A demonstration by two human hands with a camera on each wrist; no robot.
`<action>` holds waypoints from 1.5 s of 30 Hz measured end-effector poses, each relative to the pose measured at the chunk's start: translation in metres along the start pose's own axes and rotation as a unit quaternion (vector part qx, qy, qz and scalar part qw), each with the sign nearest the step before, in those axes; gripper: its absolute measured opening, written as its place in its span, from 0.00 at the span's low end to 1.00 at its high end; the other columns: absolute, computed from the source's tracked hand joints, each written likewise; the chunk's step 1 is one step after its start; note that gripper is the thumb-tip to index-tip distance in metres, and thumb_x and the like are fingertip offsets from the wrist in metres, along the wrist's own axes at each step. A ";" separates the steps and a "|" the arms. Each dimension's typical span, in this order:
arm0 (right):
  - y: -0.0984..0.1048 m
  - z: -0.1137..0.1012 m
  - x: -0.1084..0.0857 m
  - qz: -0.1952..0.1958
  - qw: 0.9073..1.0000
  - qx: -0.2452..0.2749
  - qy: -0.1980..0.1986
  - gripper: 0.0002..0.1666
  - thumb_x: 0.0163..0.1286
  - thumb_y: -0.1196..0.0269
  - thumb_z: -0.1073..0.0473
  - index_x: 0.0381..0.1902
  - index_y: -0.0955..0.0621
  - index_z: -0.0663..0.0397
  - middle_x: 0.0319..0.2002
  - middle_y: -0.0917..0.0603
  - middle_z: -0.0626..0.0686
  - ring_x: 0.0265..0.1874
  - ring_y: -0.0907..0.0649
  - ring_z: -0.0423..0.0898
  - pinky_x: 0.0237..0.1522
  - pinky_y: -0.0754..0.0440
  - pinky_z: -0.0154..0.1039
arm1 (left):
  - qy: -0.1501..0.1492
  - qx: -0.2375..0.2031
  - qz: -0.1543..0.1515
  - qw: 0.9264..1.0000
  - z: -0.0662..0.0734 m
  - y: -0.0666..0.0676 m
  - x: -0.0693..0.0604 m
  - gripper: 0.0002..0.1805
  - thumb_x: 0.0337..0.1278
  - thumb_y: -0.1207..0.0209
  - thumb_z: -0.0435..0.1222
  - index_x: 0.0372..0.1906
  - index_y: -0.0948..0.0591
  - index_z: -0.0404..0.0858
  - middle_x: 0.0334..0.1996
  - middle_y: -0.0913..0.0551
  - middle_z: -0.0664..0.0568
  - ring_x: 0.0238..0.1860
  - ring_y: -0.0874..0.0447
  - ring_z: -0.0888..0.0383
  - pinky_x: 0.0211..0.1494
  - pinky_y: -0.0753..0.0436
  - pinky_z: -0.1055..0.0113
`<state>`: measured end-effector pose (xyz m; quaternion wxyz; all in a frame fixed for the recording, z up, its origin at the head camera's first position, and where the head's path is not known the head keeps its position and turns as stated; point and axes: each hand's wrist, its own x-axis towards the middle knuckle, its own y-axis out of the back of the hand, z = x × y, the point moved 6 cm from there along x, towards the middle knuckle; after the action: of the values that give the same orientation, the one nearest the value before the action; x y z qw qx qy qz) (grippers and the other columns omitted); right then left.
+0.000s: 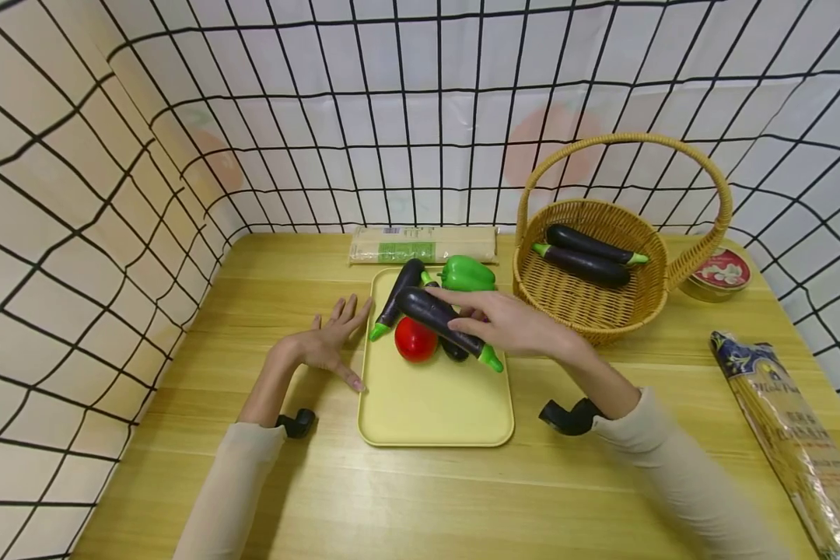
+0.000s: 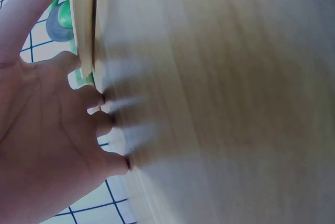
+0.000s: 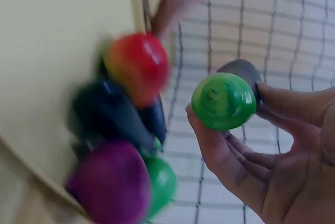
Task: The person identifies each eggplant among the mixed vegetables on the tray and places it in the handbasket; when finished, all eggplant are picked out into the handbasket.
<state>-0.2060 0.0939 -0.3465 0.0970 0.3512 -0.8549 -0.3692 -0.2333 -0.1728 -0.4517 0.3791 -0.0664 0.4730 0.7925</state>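
Note:
My right hand (image 1: 514,320) grips a dark eggplant (image 1: 437,313) above the yellow tray (image 1: 434,404); in the right wrist view its green stem end (image 3: 224,101) faces the camera, with the hand (image 3: 293,145) around it. Beneath and beside it lie a red round item (image 1: 416,340), another eggplant (image 1: 400,294) at the tray's left, a green pepper (image 1: 466,274) and a partly hidden dark item (image 1: 453,350). A purple item (image 3: 111,185) shows in the right wrist view. My left hand (image 1: 327,342), fingers spread, touches the tabletop at the tray's left edge; its palm (image 2: 47,124) holds nothing.
A wicker basket (image 1: 595,311) with a tall handle holds two eggplants (image 1: 586,266) at the right. Behind it to the right is a round tin (image 1: 717,274). A noodle pack (image 1: 423,245) lies behind the tray, another pack (image 1: 791,435) at the far right. Black wire grid surrounds the table.

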 end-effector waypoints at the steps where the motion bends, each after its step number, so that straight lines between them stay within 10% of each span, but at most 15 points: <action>1: 0.008 0.002 -0.002 0.000 1.000 -0.003 -0.007 0.35 0.81 0.43 0.55 0.82 0.38 0.41 0.31 0.22 0.54 0.21 0.29 0.41 0.23 0.30 0.32 | 0.000 0.001 0.000 1.000 0.000 0.000 0.000 0.82 0.39 0.18 0.53 0.83 0.72 0.43 0.80 0.83 0.33 0.81 0.88 0.34 0.76 0.75 0.25; 20: 0.139 0.066 -0.034 0.018 0.991 -0.069 -0.115 0.31 0.83 0.46 0.51 0.80 0.35 0.35 0.60 0.22 0.62 0.26 0.24 0.46 0.26 0.23 0.36 | -0.004 0.006 0.000 1.000 0.001 0.000 -0.001 0.82 0.40 0.19 0.54 0.83 0.73 0.43 0.80 0.83 0.33 0.81 0.88 0.34 0.76 0.76 0.25; 30: 0.140 0.124 -0.035 -0.063 0.983 -0.057 -0.160 0.31 0.83 0.45 0.53 0.80 0.34 0.43 0.34 0.25 0.53 0.18 0.30 0.41 0.23 0.24 0.36 | -0.003 0.011 0.004 1.000 0.001 0.000 0.000 0.82 0.40 0.19 0.54 0.83 0.72 0.43 0.80 0.82 0.33 0.81 0.88 0.34 0.76 0.74 0.24; 37: 0.140 0.150 -0.030 -0.073 0.979 -0.045 -0.187 0.32 0.83 0.45 0.55 0.80 0.35 0.51 0.43 0.26 0.56 0.23 0.29 0.42 0.27 0.18 0.39 | -0.002 0.009 0.000 1.000 0.001 -0.001 -0.001 0.82 0.40 0.19 0.53 0.83 0.72 0.42 0.80 0.83 0.33 0.81 0.88 0.34 0.76 0.75 0.24; 45: 0.131 0.172 -0.018 -0.087 0.974 -0.049 -0.202 0.31 0.83 0.45 0.55 0.79 0.35 0.55 0.16 0.41 0.43 0.14 0.36 0.39 0.23 0.23 0.37 | -0.002 0.011 0.001 1.000 -0.001 0.000 0.000 0.82 0.40 0.19 0.53 0.83 0.73 0.43 0.80 0.83 0.34 0.81 0.88 0.35 0.76 0.76 0.26</action>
<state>-0.3350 0.2653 -0.3752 -0.0933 0.3371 -0.8040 -0.4808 -0.2330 -0.1736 -0.4522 0.3801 -0.0606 0.4813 0.7875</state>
